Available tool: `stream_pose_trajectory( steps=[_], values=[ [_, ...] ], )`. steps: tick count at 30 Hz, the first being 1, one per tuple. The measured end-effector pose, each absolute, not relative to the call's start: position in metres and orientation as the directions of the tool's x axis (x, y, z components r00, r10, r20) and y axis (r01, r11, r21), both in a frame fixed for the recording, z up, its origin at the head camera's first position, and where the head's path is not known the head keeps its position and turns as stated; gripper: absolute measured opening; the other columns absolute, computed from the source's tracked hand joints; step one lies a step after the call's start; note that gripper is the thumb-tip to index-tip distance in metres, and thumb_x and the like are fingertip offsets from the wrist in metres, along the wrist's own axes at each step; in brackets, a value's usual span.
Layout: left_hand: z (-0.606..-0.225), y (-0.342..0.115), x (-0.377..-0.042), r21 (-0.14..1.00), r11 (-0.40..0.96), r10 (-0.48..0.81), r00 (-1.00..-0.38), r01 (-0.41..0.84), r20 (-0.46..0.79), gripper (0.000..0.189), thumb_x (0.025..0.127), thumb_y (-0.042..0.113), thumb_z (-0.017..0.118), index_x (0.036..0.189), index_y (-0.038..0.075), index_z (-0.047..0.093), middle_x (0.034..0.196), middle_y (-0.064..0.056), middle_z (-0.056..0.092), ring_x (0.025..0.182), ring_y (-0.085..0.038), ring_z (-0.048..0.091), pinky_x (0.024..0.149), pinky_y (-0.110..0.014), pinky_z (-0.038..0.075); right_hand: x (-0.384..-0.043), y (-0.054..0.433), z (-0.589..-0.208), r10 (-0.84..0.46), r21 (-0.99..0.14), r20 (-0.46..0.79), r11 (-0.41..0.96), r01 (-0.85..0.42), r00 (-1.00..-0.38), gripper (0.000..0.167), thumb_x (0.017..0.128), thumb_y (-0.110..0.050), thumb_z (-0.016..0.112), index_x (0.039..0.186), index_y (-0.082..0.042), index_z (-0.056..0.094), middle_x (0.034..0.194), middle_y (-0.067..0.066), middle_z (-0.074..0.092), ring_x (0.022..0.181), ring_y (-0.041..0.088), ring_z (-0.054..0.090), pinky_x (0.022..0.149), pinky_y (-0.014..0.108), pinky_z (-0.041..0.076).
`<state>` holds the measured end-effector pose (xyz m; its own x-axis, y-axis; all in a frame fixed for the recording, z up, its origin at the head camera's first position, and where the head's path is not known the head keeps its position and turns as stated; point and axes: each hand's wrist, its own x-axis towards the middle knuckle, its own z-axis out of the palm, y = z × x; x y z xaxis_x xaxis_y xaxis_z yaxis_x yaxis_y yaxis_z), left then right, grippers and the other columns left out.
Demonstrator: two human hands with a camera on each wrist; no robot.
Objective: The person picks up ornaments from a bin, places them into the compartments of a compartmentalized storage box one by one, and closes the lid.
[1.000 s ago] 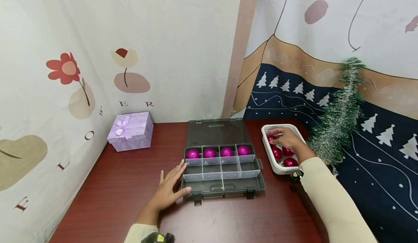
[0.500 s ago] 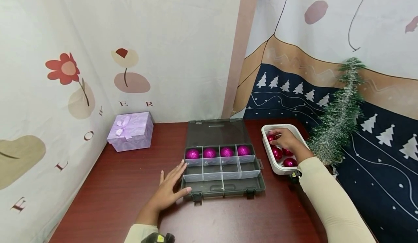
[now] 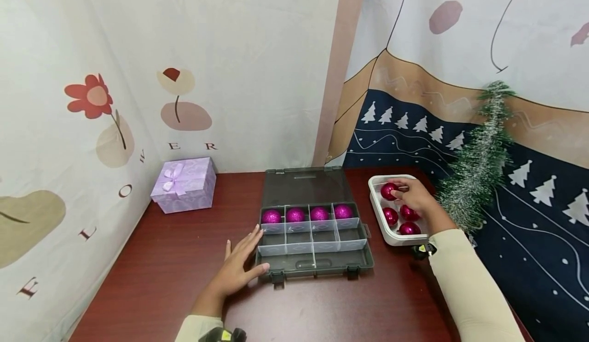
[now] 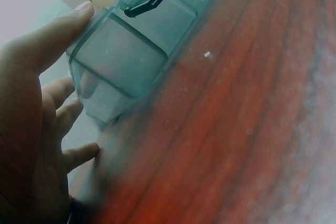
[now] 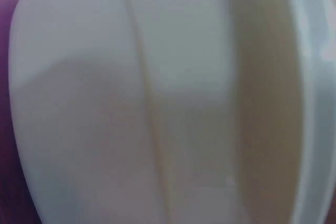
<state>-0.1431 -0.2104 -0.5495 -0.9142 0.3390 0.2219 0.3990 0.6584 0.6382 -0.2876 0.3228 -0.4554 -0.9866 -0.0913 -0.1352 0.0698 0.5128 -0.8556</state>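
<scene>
Left hand [image 3: 238, 266]: fingers apart, against box [image 3: 331, 271]
Right hand [image 3: 412, 196]: pinches red ball [image 3: 388, 191]
Box, frame centre: top row filled, purple balls [image 3: 295, 215]; others unfilled
Tray [image 3: 388, 235], right: three more remaining

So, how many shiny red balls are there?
4 in view: a held ball in the right hand; in the white tub, a left ball, a right ball and a front ball. The hand may hide more.

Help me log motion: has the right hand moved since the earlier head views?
Yes: the right hand has shifted slightly rightward in the head view, judged against the white container, which stays put.
</scene>
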Motion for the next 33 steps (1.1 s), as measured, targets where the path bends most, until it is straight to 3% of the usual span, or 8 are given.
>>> stream_pose_trajectory(
  steps=[8, 14, 17, 22, 25, 28, 33],
  values=[
    [-0.548, -0.210, -0.143, 0.633, 0.657, 0.339, -0.910, 0.409, 0.237, 0.090, 0.094, 0.046, 0.079, 0.169, 0.015, 0.042, 0.180, -0.011, 0.034, 0.157, -0.054, 0.041, 0.117, -0.094, -0.003, -0.273, 0.329, -0.449, -0.061, -0.933, -0.110, 0.351, 0.082, -0.992, 0.050, 0.113, 0.000, 0.053, 0.162, 0.006, 0.045, 0.157, 0.032, 0.042, 0.110, 0.010, 0.065, 0.100, 0.039, 0.065],
    [-0.548, -0.210, -0.144, 0.635, 0.657, 0.338, -0.911, 0.407, 0.234, 0.090, 0.094, 0.046, 0.079, 0.170, 0.015, 0.041, 0.180, -0.011, 0.034, 0.157, -0.055, 0.041, 0.117, -0.094, -0.004, -0.262, 0.329, -0.447, -0.040, -0.963, -0.071, 0.263, 0.058, -0.997, 0.051, 0.113, 0.000, 0.051, 0.163, 0.002, 0.044, 0.162, 0.025, 0.036, 0.125, 0.013, 0.053, 0.098, 0.036, 0.066],
    [-0.548, -0.210, -0.144, 0.634, 0.657, 0.339, -0.911, 0.407, 0.234, 0.090, 0.094, 0.046, 0.079, 0.170, 0.015, 0.041, 0.180, -0.011, 0.034, 0.157, -0.055, 0.041, 0.117, -0.094, -0.003, -0.257, 0.328, -0.445, -0.028, -0.967, -0.058, 0.250, 0.049, -0.998, 0.053, 0.113, -0.001, 0.053, 0.164, 0.000, 0.043, 0.158, 0.021, 0.038, 0.125, 0.011, 0.054, 0.099, 0.034, 0.065],
    [-0.547, -0.210, -0.144, 0.633, 0.656, 0.341, -0.910, 0.411, 0.238, 0.090, 0.094, 0.045, 0.079, 0.170, 0.015, 0.041, 0.180, -0.011, 0.034, 0.157, -0.054, 0.042, 0.117, -0.094, -0.003, -0.253, 0.323, -0.444, 0.035, -0.956, -0.041, 0.291, 0.049, -0.999, 0.065, 0.106, -0.014, 0.073, 0.164, -0.006, 0.045, 0.155, 0.017, 0.043, 0.118, 0.009, 0.057, 0.091, 0.017, 0.061],
    [-0.547, -0.210, -0.144, 0.632, 0.655, 0.342, -0.909, 0.413, 0.240, 0.090, 0.094, 0.046, 0.079, 0.170, 0.016, 0.041, 0.180, -0.011, 0.034, 0.157, -0.054, 0.042, 0.117, -0.094, -0.003, -0.251, 0.318, -0.443, 0.098, -0.945, -0.022, 0.324, 0.053, -0.995, 0.071, 0.099, -0.018, 0.083, 0.161, -0.010, 0.050, 0.158, 0.015, 0.048, 0.125, 0.016, 0.055, 0.085, 0.010, 0.054],
    [-0.548, -0.210, -0.144, 0.633, 0.655, 0.344, -0.909, 0.412, 0.236, 0.090, 0.094, 0.046, 0.079, 0.170, 0.016, 0.040, 0.180, -0.011, 0.033, 0.158, -0.053, 0.041, 0.117, -0.094, -0.003, -0.248, 0.310, -0.442, 0.145, -0.942, -0.006, 0.331, 0.054, -0.989, 0.068, 0.096, -0.018, 0.087, 0.156, -0.012, 0.056, 0.152, 0.011, 0.056, 0.131, 0.019, 0.055, 0.087, 0.009, 0.052],
    [-0.548, -0.211, -0.144, 0.634, 0.656, 0.343, -0.910, 0.409, 0.232, 0.091, 0.094, 0.047, 0.079, 0.170, 0.016, 0.040, 0.180, -0.010, 0.033, 0.158, -0.054, 0.041, 0.118, -0.094, -0.003, -0.241, 0.298, -0.442, 0.093, -0.936, 0.073, 0.350, -0.036, -0.993, 0.060, 0.098, -0.011, 0.082, 0.153, -0.007, 0.058, 0.147, 0.014, 0.060, 0.122, 0.005, 0.059, 0.090, 0.008, 0.052]
  ],
)
